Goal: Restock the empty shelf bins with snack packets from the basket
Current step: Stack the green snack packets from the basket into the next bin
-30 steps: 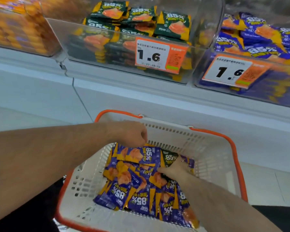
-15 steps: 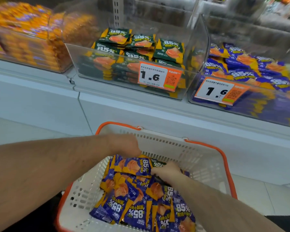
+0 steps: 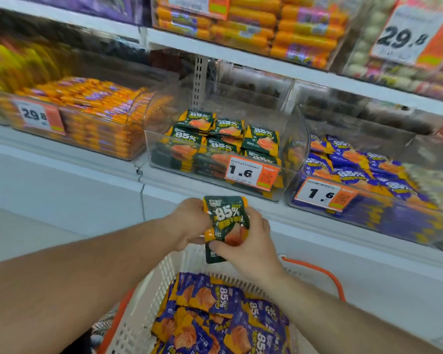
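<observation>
Both hands hold green snack packets marked 85% in front of the shelf edge. My left hand grips them from the left, my right hand pinches them from below and the right. Under the hands, the white basket with an orange rim holds several purple and orange packets. Just above and behind the hands stands the clear bin partly filled with green packets, price tag 1.6.
To the right, a clear bin of purple packets also carries a 1.6 tag. A bin of orange sausage sticks sits to the left, tagged 29.8. An upper shelf with more goods overhangs the bins.
Both hands left the basket and rose toward the shelf, now holding green packets. The view tilted upward, showing the upper shelves.
</observation>
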`<state>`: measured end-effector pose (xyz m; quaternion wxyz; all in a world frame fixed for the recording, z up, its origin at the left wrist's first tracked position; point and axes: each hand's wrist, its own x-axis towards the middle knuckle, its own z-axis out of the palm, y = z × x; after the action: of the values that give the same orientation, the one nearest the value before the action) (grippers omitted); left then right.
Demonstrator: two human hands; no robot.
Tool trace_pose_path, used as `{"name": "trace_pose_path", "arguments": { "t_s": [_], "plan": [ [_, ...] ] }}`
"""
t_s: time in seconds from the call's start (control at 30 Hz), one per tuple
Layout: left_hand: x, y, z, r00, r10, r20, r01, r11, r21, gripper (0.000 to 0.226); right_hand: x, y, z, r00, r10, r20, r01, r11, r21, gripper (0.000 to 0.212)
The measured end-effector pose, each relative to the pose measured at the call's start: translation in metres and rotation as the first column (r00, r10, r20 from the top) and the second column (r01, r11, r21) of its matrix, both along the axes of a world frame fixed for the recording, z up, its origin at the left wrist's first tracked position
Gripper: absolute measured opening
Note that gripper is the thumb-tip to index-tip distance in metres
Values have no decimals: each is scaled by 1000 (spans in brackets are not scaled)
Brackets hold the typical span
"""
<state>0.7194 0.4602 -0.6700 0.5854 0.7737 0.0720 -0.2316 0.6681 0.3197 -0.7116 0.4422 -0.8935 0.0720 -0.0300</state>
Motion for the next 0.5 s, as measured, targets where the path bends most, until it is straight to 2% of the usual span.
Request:
{"name": "trace_pose_path", "arguments": {
  "t_s": [0.1,0.17,0.27,0.33,0.43,0.5],
  "plan": [
    [7,13,19,996,-10,89,16,998,-58,23,9,-3,22,991,-84,105,66,983,170,55],
    [12,22,29,992,-26,123,37,995,-91,24,13,-7,40,978,-105,182,71,980,186,37],
    [20,29,40,988,-35,154,59,987,-152,26,21,-12,60,961,-65,268,21,986,165,31],
    [23,31,48,988,14,155,20,976,-217,24,31,-9,72,962,-61,267,18,987,157,33],
    [33,34,58,979,157,132,-100,926,-363,20,56,-4,100,950,-157,270,82,959,270,33],
    [41,41,60,968,233,90,-179,899,-401,24,81,-1,121,926,-256,276,147,921,360,29]
  ]
}}
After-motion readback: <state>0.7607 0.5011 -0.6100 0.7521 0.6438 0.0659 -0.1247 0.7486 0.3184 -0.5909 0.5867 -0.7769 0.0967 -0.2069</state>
